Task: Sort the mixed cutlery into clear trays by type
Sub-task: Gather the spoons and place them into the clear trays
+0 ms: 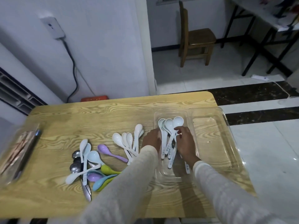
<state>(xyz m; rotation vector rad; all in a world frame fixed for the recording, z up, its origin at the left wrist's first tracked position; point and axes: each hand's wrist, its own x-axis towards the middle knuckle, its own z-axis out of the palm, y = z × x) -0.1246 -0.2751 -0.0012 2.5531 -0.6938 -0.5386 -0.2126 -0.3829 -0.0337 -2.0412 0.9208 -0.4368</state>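
Note:
Several white soup spoons (169, 126) lie side by side in a narrow clear tray (168, 172) on the wooden table (100, 113). My right hand (184, 142) pinches the neck of one of these spoons just below its bowl. My left hand (152, 139) rests against the tray's left wall, its fingers hidden behind the spoon handles. Left of that hand lies a loose bunch of white spoons (127, 140). Further left sits a mixed pile (90, 167) of white, purple, green, blue and metal spoons.
A second, wider clear tray (215, 143) stands to the right, reaching the table's right edge. At the table's left edge a clear tray (19, 152) holds long dark utensils. A wooden chair (194, 38) and a power strip (260, 77) are on the floor beyond.

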